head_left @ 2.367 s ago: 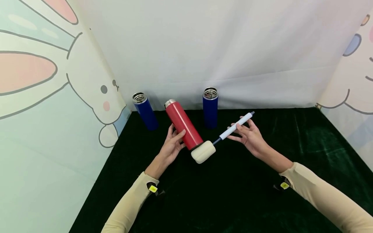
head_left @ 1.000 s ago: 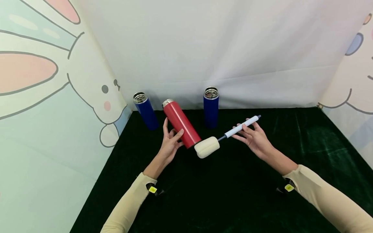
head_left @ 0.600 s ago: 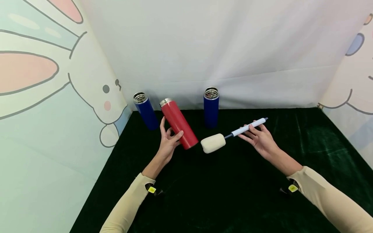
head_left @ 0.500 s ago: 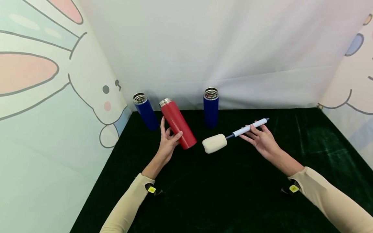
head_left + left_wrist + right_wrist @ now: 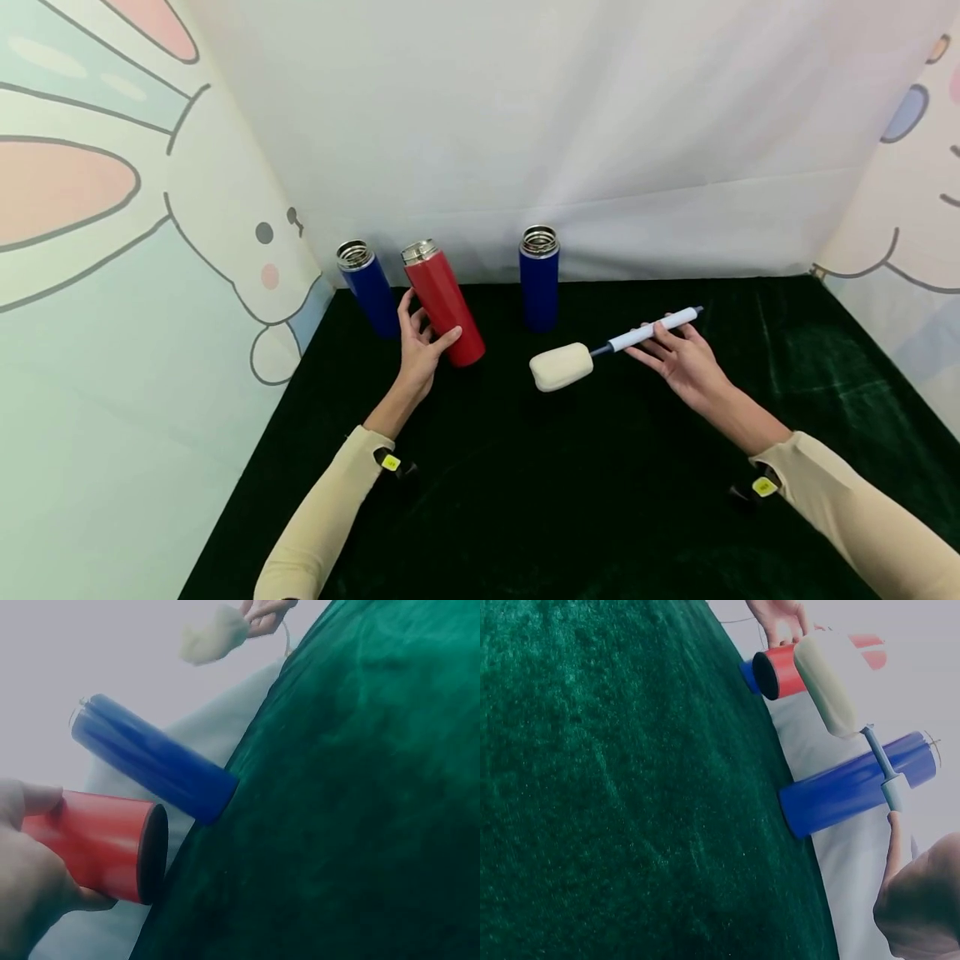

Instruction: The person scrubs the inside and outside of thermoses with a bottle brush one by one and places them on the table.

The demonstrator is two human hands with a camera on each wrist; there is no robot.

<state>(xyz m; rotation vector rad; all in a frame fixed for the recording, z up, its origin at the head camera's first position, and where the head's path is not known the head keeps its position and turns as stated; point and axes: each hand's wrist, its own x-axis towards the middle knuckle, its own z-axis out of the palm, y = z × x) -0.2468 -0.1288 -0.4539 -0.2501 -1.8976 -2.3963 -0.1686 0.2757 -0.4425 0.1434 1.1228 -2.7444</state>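
Observation:
My left hand (image 5: 422,354) grips a red bottle (image 5: 446,308) around its lower body. The bottle has no lid, and its steel mouth leans to the upper left. In the left wrist view its dark base (image 5: 153,853) appears raised off the cloth. My right hand (image 5: 688,364) pinches the pale handle of a sponge bottle brush (image 5: 651,330) between thumb and fingers. The brush's cream sponge head (image 5: 561,367) points left, apart from the red bottle. Two lidless blue bottles stand behind: one (image 5: 538,279) between the hands, the other (image 5: 369,287) just left of the red bottle.
Dark green velvet cloth (image 5: 570,500) covers the table. A white curtain (image 5: 600,125) hangs along its back edge, close behind the blue bottles. Side panels with cartoon rabbits (image 5: 217,242) flank the table.
The red bottle has moved left and away from me, tilting more upright, in my left hand. My right hand has drawn the brush right, so the sponge has come away from the bottle's base.

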